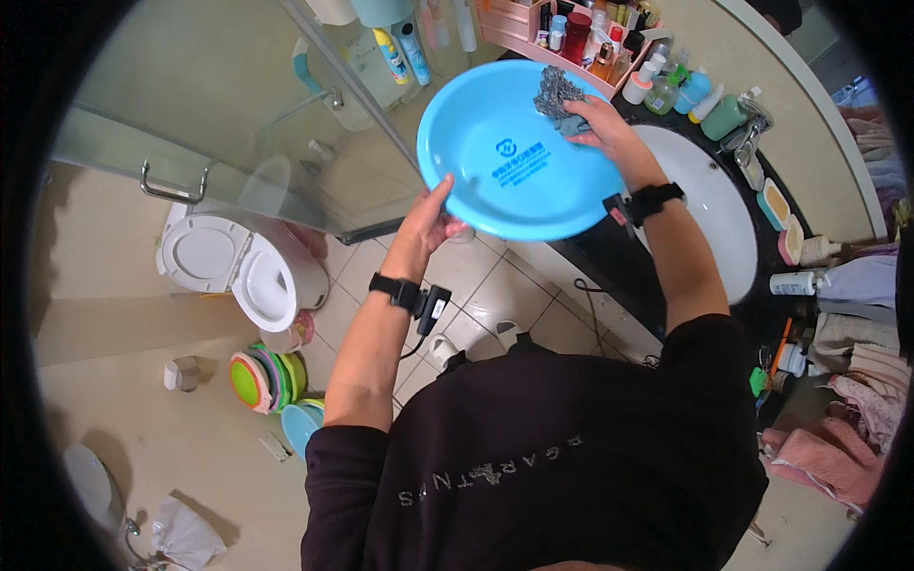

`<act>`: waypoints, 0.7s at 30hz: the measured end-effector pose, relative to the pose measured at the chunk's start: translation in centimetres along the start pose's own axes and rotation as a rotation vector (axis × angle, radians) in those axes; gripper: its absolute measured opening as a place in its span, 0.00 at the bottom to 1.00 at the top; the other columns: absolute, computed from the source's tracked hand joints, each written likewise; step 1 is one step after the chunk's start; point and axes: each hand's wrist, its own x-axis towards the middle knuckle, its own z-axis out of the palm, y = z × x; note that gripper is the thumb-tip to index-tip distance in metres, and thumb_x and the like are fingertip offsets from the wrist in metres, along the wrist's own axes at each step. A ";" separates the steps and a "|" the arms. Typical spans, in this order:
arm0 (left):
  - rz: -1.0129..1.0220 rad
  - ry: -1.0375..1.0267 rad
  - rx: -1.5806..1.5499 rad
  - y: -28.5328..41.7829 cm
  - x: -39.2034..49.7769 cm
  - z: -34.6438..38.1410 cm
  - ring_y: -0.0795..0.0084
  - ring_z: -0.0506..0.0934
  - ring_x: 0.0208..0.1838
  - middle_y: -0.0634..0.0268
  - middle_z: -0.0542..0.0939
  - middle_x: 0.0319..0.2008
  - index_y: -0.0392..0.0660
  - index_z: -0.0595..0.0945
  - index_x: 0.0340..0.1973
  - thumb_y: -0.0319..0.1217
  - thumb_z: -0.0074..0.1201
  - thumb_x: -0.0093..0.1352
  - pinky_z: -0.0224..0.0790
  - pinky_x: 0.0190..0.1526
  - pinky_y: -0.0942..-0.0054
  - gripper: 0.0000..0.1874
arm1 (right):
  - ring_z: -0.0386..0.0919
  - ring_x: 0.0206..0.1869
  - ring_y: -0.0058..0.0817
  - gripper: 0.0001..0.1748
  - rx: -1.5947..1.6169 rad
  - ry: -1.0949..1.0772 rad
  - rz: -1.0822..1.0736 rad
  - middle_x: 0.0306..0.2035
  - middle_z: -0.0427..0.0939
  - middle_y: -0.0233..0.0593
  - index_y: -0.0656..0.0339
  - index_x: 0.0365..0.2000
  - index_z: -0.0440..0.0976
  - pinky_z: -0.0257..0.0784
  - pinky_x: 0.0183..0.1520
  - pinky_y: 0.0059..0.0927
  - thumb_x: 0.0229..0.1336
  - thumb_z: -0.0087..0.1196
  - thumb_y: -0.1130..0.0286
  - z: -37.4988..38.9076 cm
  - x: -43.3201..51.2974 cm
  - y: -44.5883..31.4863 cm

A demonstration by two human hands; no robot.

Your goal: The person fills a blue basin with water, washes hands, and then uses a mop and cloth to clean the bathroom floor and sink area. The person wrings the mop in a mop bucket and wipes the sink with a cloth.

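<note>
A light-blue plastic basin (493,128) with printing on its inner bottom is held up in front of me, tilted towards the camera. My left hand (433,214) grips its near left rim, thumb on the inside and fingers beneath. My right hand (596,125) is at the basin's upper right, closed on a grey steel-wool-like scrubber (555,91) and a grey-blue cloth (573,126) under it. The scrubber lies against the basin's inner wall. Part of the basin's right rim overlaps the white oval sink (714,221) and its dark countertop (600,260).
Bottles, a pink organizer (510,36) and soap dishes (775,203) line the counter around the faucet (746,135). Towels (832,457) hang at right. A glass shower door (235,107) and an open toilet (268,282) are at left. Stacked basins (285,375) stand by the wall.
</note>
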 end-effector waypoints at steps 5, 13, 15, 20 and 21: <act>0.013 0.163 0.160 -2.5 -0.1 -0.4 0.60 0.71 0.55 0.51 0.65 0.58 0.40 0.64 0.56 0.50 0.55 0.65 0.74 0.45 0.63 0.34 | 0.73 0.48 0.34 0.35 0.068 0.084 -0.065 0.50 0.72 0.44 0.68 0.56 0.61 0.76 0.45 0.38 0.52 0.62 0.63 1.6 2.3 0.9; -0.076 0.473 -0.007 -10.2 -12.1 -19.9 0.55 0.70 0.57 0.48 0.66 0.60 0.40 0.61 0.60 0.43 0.49 0.69 0.70 0.51 0.56 0.30 | 0.73 0.49 0.35 0.34 -0.387 0.062 -0.087 0.50 0.72 0.46 0.64 0.57 0.64 0.76 0.43 0.34 0.50 0.63 0.64 3.1 4.3 2.1; -0.068 0.671 -0.114 -13.6 -17.7 -25.1 0.53 0.69 0.58 0.48 0.64 0.61 0.39 0.59 0.62 0.42 0.46 0.70 0.67 0.54 0.54 0.30 | 0.74 0.47 0.35 0.31 -0.437 0.053 -0.034 0.49 0.73 0.45 0.62 0.55 0.67 0.76 0.41 0.33 0.50 0.62 0.65 2.8 5.3 2.7; -0.136 1.027 -0.202 -23.1 -32.7 -31.7 0.51 0.69 0.58 0.49 0.64 0.62 0.39 0.56 0.63 0.43 0.43 0.71 0.67 0.53 0.53 0.31 | 0.77 0.39 0.34 0.27 -0.709 0.041 -0.062 0.46 0.76 0.41 0.58 0.53 0.70 0.77 0.35 0.33 0.50 0.59 0.66 1.4 6.7 3.8; -0.185 1.117 -0.251 -25.0 -35.2 -31.7 0.50 0.70 0.58 0.48 0.64 0.61 0.42 0.58 0.63 0.44 0.45 0.70 0.68 0.52 0.52 0.31 | 0.77 0.38 0.34 0.27 -0.752 0.044 -0.068 0.45 0.76 0.42 0.57 0.53 0.70 0.77 0.34 0.32 0.50 0.59 0.67 1.1 6.6 3.8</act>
